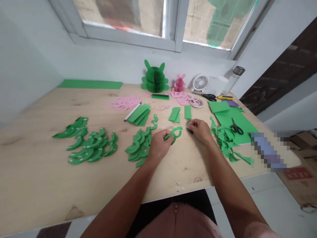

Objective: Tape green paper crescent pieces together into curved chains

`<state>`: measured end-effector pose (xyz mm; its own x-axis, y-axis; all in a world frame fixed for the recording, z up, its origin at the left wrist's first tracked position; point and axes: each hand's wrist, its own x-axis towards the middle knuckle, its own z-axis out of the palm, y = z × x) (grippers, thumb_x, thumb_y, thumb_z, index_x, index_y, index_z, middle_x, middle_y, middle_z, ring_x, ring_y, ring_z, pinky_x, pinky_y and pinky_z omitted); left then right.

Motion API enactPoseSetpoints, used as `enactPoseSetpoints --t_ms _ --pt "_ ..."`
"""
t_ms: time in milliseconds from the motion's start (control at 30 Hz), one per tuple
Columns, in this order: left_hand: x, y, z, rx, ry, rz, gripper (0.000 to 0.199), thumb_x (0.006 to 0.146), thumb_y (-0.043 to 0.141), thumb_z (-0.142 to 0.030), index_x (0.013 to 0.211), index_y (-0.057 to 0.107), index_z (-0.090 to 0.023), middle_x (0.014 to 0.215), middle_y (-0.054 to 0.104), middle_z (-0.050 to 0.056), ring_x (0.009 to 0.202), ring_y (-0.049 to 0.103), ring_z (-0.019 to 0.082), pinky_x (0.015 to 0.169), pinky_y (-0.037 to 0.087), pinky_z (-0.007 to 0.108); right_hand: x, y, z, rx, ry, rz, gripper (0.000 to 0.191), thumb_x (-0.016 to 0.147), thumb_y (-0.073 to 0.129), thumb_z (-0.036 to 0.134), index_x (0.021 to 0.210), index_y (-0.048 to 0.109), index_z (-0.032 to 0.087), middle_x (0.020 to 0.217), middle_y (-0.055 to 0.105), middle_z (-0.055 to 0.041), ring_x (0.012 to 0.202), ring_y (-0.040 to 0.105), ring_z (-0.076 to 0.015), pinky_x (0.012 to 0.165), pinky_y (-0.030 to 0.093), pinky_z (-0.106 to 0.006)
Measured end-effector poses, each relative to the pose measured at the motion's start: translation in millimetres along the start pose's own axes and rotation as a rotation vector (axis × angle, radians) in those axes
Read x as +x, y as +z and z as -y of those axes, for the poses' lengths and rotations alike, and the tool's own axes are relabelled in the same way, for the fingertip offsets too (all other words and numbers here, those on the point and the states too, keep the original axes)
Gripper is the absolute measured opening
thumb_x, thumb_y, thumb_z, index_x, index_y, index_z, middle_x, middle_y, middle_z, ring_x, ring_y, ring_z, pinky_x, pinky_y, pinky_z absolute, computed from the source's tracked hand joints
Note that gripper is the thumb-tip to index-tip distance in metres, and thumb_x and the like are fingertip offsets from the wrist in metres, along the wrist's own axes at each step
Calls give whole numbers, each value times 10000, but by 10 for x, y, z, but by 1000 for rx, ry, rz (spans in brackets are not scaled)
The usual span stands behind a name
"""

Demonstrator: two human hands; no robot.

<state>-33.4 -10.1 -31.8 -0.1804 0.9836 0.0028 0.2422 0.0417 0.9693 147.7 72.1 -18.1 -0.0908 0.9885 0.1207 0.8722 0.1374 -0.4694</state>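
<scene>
My left hand pinches a curvy green paper cutout just above the table. Beside that wrist lies a pile of similar wavy green cutouts. Fingers of my right hand are closed at a small roll of tape, partly covered by them. Farther left is a larger heap of green cutouts bearing small whitish strips. Folded green paper pieces lie beyond my hands.
Green scraps and black scissors lie right, on and beside green sheets. Toward the wall stand a green honeycomb paper figure, a pink one, a small fan and a bottle. Pink cutouts lie mid-table.
</scene>
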Motion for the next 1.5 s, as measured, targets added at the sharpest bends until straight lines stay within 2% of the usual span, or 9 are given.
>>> enactPoseSetpoints --t_ms 600,933,1100,1267,1367,1500 --pt "15 1 41 14 13 12 118 683 530 -274 680 600 -179 545 574 -25 527 526 127 500 370 222 12 39 -16 -68 -27 -4 166 777 463 231 774 624 193 805 665 -62 723 550 -183 613 341 -264" --pt "9 2 20 -12 9 -3 111 675 531 -257 689 604 -174 542 574 -31 519 523 120 491 376 216 46 107 -95 29 -8 -63 135 772 476 246 756 599 194 782 654 -56 730 548 -179 636 360 -270" --pt "6 8 16 -67 -1 -20 106 664 547 -252 696 614 -176 543 563 -39 501 498 107 481 388 208 45 121 -114 224 -1 -120 125 753 488 265 695 568 189 681 607 -25 644 515 -157 605 360 -273" --pt "9 17 6 -132 -55 -25 105 645 550 -245 699 609 -177 548 557 -40 497 496 106 443 407 201 14 107 -67 631 45 -164 121 712 561 299 677 558 183 587 541 20 528 459 -108 535 350 -251" --pt "5 18 -2 -169 -90 -15 128 644 550 -250 725 613 -174 571 573 -31 507 512 112 407 412 195 -3 80 -26 854 97 -110 152 677 624 324 677 564 185 529 505 47 467 413 -84 481 322 -232" --pt "-5 8 -26 -219 -111 -7 127 645 553 -229 739 612 -167 577 586 -26 505 532 104 415 422 183 -32 11 25 1017 139 -2 190 648 684 342 677 582 184 535 532 44 473 436 -76 464 324 -213"
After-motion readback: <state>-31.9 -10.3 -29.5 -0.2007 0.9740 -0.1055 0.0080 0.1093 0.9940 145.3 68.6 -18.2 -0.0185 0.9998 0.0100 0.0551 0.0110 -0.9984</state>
